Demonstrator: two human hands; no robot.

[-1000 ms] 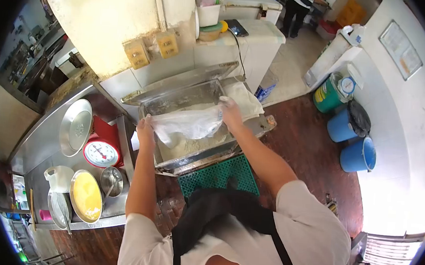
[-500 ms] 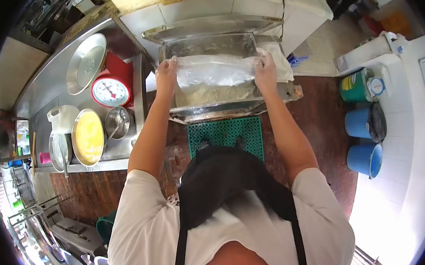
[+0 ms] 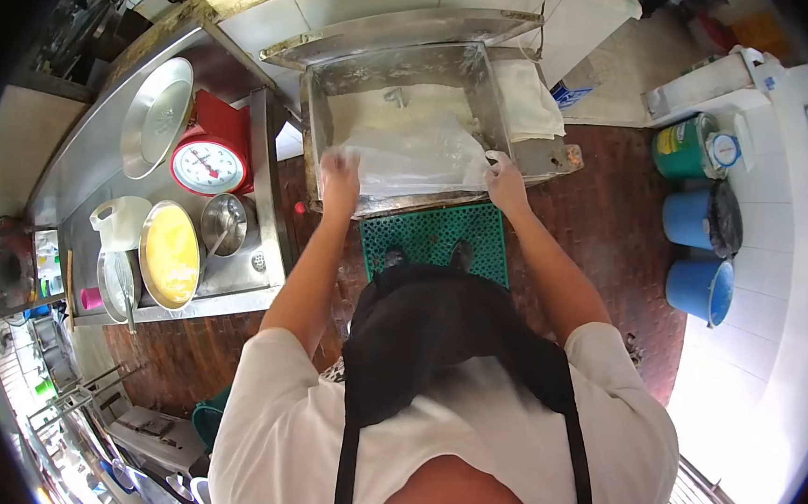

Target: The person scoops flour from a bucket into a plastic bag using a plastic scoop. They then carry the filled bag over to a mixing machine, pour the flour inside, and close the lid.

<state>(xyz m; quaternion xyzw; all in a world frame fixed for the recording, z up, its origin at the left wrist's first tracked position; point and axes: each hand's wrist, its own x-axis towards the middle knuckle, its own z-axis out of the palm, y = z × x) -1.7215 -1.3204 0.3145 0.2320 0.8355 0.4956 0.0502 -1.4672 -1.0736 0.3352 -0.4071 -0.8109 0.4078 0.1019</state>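
Observation:
A clear plastic bag (image 3: pixel 415 159) stretches between my two hands over the near side of an open metal bin (image 3: pixel 317 105). Pale flour-like powder (image 3: pixel 433 104) lies in the bin, with a small metal piece (image 3: pixel 395 97) on it near the back. My left hand (image 3: pixel 339 174) is closed on the bag's left end at the bin's front left corner; its fingers are a little blurred. At the right end, my right hand (image 3: pixel 503 177) pinches the bag, and white dust covers its fingers.
The bin's lid (image 3: pixel 410 35) leans open behind it. On the left steel counter (image 3: pixel 242 283) stand a red scale (image 3: pixel 209 165), a bowl of yellow mixture (image 3: pixel 171 254), a small pot (image 3: pixel 226 224) and a white jug (image 3: pixel 120 223). Blue buckets (image 3: pixel 698 289) line the right wall. A green mat (image 3: pixel 433 240) lies underfoot.
Both hands have come toward my body, drawing the bag from across the bin's middle to its front edge. More of the powder at the back now shows.

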